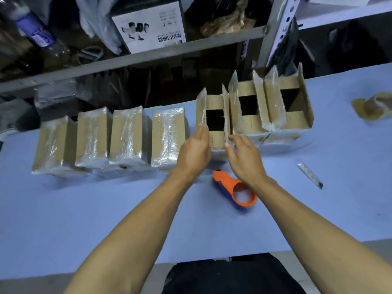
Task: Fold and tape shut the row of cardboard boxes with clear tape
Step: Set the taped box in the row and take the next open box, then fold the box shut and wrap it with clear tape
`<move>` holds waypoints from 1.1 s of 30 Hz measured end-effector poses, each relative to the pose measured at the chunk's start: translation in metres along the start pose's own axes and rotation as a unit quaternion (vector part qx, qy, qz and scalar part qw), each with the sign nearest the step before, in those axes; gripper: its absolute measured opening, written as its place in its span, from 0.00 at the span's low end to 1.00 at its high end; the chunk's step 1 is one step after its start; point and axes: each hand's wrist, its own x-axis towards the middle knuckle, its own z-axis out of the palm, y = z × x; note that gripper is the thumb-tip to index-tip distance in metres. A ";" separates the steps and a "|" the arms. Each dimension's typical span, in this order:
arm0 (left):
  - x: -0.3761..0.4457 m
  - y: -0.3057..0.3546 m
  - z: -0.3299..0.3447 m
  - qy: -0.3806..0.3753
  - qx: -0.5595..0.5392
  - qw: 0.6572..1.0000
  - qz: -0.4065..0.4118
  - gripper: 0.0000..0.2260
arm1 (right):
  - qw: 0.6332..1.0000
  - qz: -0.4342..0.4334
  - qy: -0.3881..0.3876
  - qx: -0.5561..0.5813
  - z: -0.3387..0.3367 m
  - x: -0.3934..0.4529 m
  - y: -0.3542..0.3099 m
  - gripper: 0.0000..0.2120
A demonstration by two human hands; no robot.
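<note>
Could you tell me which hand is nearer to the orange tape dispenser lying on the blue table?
Right. The right hand sits just above the orange tape dispenser; the left hand is further left, at the open box.

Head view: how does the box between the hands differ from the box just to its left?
The box between the hands has long flaps upright and a dark gap on top; the left neighbour is folded flat and taped over. Left hand and right hand touch only the open box. Both are brown cardboard.
</note>
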 end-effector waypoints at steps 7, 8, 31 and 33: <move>-0.001 0.003 0.021 0.079 -0.211 0.969 -0.100 0.11 | 0.965 0.136 0.023 0.223 0.019 0.007 -0.001 0.10; 0.001 0.006 0.026 0.112 -0.228 0.959 -0.126 0.10 | 0.962 0.150 0.022 0.226 0.023 0.012 -0.003 0.09; -0.019 0.021 -0.016 0.178 -0.464 0.838 -0.226 0.20 | 0.961 0.098 0.010 0.260 0.001 0.005 -0.049 0.22; -0.032 0.019 -0.027 0.185 -0.486 0.831 -0.196 0.22 | 0.963 0.080 0.038 0.254 -0.006 -0.012 -0.064 0.18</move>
